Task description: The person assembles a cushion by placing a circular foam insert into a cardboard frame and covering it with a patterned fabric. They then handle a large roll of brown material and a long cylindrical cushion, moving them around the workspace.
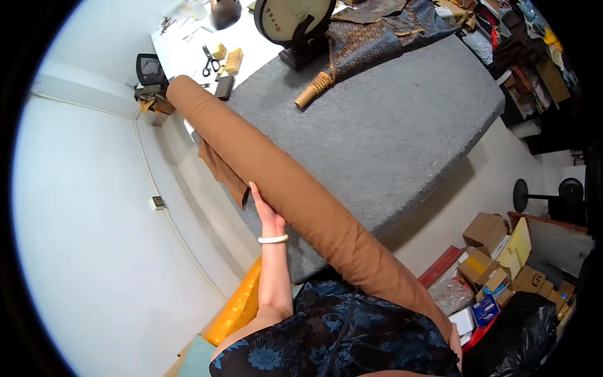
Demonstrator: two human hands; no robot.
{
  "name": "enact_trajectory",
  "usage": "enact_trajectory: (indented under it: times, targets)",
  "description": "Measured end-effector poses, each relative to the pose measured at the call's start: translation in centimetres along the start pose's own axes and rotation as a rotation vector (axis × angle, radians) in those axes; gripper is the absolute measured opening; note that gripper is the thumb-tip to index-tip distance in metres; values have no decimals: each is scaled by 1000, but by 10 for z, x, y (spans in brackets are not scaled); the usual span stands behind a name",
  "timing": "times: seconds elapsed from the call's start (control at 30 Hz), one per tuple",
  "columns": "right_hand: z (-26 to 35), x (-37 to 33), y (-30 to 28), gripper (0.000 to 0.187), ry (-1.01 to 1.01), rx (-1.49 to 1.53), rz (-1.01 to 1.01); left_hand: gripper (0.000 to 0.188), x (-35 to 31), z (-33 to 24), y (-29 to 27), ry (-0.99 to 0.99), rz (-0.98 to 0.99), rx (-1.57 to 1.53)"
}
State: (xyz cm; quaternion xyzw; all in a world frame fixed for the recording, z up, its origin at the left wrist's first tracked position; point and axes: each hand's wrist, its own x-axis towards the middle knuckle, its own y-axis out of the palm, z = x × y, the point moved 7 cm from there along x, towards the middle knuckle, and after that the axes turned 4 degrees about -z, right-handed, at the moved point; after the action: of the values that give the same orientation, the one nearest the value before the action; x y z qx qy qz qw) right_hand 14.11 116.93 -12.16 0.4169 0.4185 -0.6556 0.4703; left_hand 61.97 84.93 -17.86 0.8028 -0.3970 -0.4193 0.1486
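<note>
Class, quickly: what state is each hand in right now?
Left hand: open, against the brown roll.
Right hand: at its near end, mostly hidden; grip cannot be told.

R grip (pixel 456 344) mostly hidden beside brn roll (pixel 298 198)

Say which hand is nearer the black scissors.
Left: the left hand is partway down the brown fabric roll from the scissors; the right hand farther, by its near end.

The fabric roll (pixel 276 173) slants across the bench (pixel 383 138). Right of its far end come scissors (pixel 210 65), a disc stand (pixel 294 19) and, farthest over, a second roll (pixel 364 53) (likewise on the bench). Right of the fabric roll's near end, cartons (pixel 485 231) crowd the floor (pixel 502 160).
</note>
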Motion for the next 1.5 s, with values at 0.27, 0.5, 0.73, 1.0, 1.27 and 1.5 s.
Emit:
enact_trajectory:
  times: [0.27,0.5,0.73,1.0,1.27,1.5]
  targets:
    - [-19,33,69,58,58,30,118,71,111,-129,33,128,177,61]
    - [-43,57,126,57,222,142,213,71,221,-179,8,133,59,403]
    - [-46,94,144,64,195,74,305,98,187,-136,-57,316,-181,593]
    - [-59,111,138,78,265,-108,482,82,31,-30,-72,313,-278,540]
    - [103,39,199,110,-1160,-762,314,72,-54,60,-109,264,-295,483]
    - [81,49,215,124,-1085,-896,356,76,-87,64,-99,262,-331,698]
